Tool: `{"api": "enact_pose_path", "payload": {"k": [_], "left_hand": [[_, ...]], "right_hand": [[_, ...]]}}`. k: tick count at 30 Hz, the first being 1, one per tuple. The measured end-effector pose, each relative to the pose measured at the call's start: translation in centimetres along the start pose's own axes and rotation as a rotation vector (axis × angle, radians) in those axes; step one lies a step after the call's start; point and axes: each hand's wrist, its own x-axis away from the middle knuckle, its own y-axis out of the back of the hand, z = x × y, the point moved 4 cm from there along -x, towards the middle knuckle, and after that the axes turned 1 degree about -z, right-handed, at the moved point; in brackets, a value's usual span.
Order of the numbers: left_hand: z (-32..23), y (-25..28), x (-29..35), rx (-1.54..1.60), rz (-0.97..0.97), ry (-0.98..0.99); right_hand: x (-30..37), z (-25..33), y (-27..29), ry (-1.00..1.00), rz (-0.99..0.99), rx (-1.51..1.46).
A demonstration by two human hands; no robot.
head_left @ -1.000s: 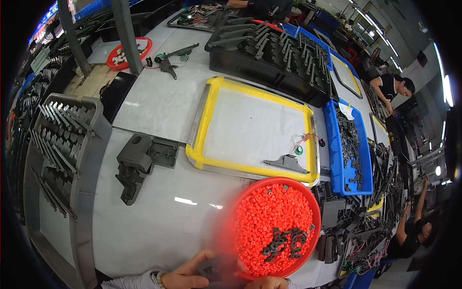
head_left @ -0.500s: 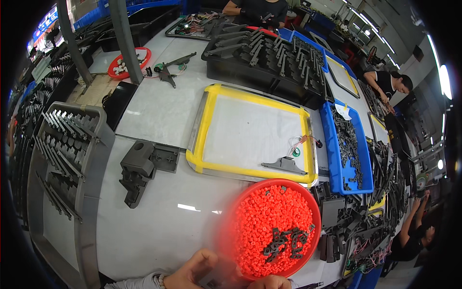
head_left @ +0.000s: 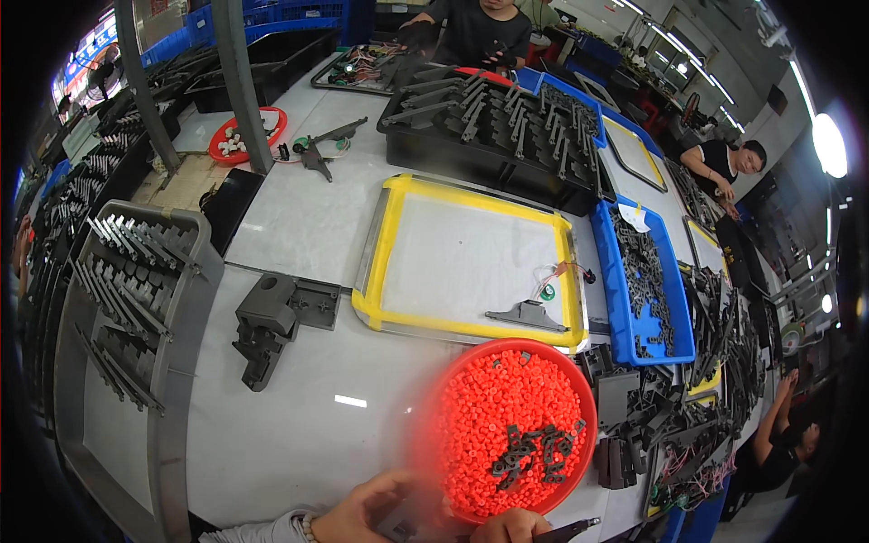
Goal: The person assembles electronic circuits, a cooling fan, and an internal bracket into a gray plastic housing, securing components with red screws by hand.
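Observation:
At the lower edge, my left hand (head_left: 360,512) curls its thumb and fingers around a dark grey plastic part (head_left: 396,523), partly cut off by the picture's edge. Close by on the right, my right hand (head_left: 509,526) is closed on a slender dark piece with a light tip (head_left: 568,530); its full shape is hidden. Both hands are at the near rim of a red round bowl (head_left: 590,425). Small red plastic pieces (head_left: 493,407) fill this bowl, with several small black clips (head_left: 520,457) lying on top.
A yellow-taped framed board (head_left: 471,244) carries a grey bracket (head_left: 528,314) and a wired green disc (head_left: 547,292). Left of it lies a grey plastic housing (head_left: 267,312). A grey tray (head_left: 172,443), a black bin (head_left: 453,154) and a blue bin (head_left: 625,317) hold parts. Co-workers sit beyond.
My right hand has come further into view, and the slender dark piece now shows beside it. My left hand keeps nearly the same place. The view has shifted slightly.

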Motion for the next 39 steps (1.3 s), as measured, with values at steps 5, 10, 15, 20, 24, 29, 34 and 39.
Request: {"api": "enact_pose_path", "payload": {"k": [5, 10, 15, 20, 24, 29, 34, 39], "left_hand": [[-0.2, 0.0, 0.6, -0.038, 0.004, 0.005], [0.9, 0.9, 1.3, -0.038, -0.072, 0.018], [1.2, 0.2, 0.6, -0.150, -0.015, 0.003], [0.4, 0.2, 0.9, -0.116, -0.003, -0.030], [0.1, -0.1, 1.6, -0.084, -0.014, -0.041], [-0.8, -0.2, 1.6, -0.116, -0.037, -0.022], [-0.5, 0.4, 1.7, -0.168, -0.001, -0.002], [-0.5, -0.1, 1.9, -0.044, -0.003, -0.057]], "right_hand": [[-2.0, 3.0, -2.3, 0.023, 0.047, 0.072], [-1.6, 10.2, -9.4, 0.724, 0.042, 0.279], [2.2, 20.4, -18.8, 0.840, -0.173, 0.643], [9.4, 33.5, -31.7, 1.106, -0.675, 0.846], [15.1, 39.7, -37.4, 1.165, -0.652, 1.041], [3.8, 26.0, -24.1, 0.836, -0.656, 0.738], [0.9, 12.3, -10.7, 0.258, -0.491, 0.420], [-1.7, 3.0, -4.1, 0.117, -0.705, 0.090]]}}
